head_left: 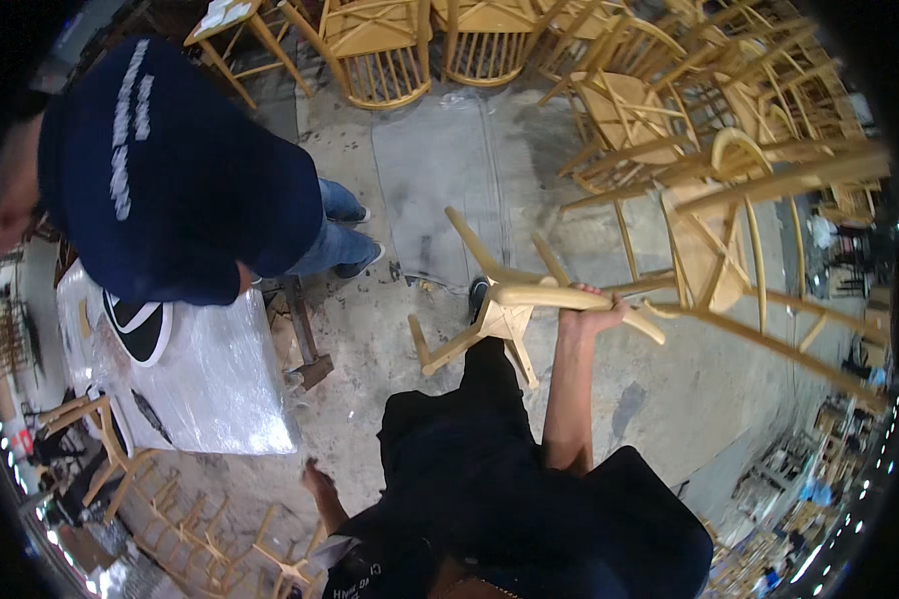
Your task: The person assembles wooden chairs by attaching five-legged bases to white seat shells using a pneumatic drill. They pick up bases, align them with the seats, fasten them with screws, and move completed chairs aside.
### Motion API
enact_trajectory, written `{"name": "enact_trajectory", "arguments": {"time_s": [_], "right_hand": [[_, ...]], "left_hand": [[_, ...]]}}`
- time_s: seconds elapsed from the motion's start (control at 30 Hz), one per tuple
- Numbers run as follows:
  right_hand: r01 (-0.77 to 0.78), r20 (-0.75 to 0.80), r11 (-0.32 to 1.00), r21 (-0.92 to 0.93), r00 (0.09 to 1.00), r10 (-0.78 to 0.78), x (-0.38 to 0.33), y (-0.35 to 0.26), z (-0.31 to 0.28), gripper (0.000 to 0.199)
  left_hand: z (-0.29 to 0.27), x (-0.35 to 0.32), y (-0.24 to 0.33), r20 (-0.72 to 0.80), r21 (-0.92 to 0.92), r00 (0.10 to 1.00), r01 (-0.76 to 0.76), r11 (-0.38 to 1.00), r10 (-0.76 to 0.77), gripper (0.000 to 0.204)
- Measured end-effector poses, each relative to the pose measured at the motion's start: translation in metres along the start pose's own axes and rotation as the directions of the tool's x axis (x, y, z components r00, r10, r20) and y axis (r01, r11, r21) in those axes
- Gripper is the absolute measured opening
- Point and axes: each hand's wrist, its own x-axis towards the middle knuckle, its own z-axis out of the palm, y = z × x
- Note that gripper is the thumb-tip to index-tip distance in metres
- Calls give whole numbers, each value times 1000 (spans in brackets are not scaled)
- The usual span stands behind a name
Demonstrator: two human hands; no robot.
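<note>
My right hand (594,311) is closed around the curved rail of a pale wooden chair (506,321). The chair is tilted in front of my legs, its legs pointing in several directions. One of my shoes (479,296) shows beside it. My left hand (317,479) hangs low at my left side, away from the chair, with its fingers apart and nothing visible in them.
A co-worker in a dark shirt (190,170) and jeans stands at left by a plastic-wrapped table (220,379). Stacked wooden chairs (709,240) crowd the right, close to the held chair. More chairs (375,40) line the far side; wooden frames (195,534) lie lower left.
</note>
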Motion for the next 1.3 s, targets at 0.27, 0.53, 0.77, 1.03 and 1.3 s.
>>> {"name": "enact_trajectory", "arguments": {"time_s": [0.27,0.53,0.77,1.03,1.3], "right_hand": [[-21,70,977,-213,997,37,150,104,131,70],[-219,107,854,-472,947,303,278,199,272,90],[-283,263,688,-668,775,574,304,195,269,73],[-471,-186,-92,-878,157,970,188,181,-54,29],[644,109,-158,-749,354,929,-92,209,-265,17]], "left_hand": [[78,-155,-42,142,375,960,173,911,-241,33],[142,-200,-34,170,587,985,-136,798,43,46],[98,-198,-48,27,336,956,265,904,-291,34],[-77,-169,107,-436,149,703,-558,816,561,18],[-357,-290,92,-223,781,-537,-598,-180,814,47]]}}
